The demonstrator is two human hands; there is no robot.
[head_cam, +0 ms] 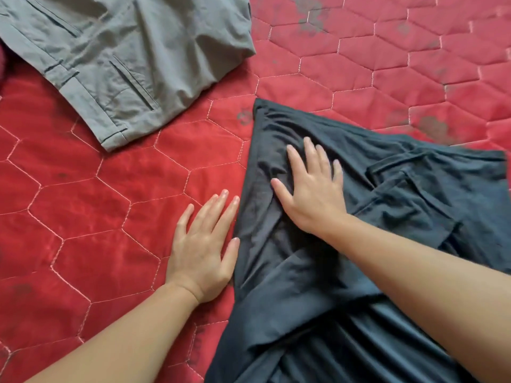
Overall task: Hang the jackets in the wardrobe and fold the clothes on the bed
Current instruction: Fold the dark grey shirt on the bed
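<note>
A dark blue-black garment [373, 217], wrinkled and partly folded over itself, lies on the red quilted bed [110, 203] at the right and lower right. My right hand [309, 189] rests flat on its left part, palm down, fingers spread. My left hand [204, 244] lies flat on the quilt just beside the garment's left edge, thumb touching the cloth. Grey trousers [116, 59] with slit pockets and belt loops lie spread at the upper left, apart from both hands.
The red quilt has hexagon stitching and faded grey flower prints at the top and right. A dark red object [3, 62] shows at the far left edge beside the grey trousers.
</note>
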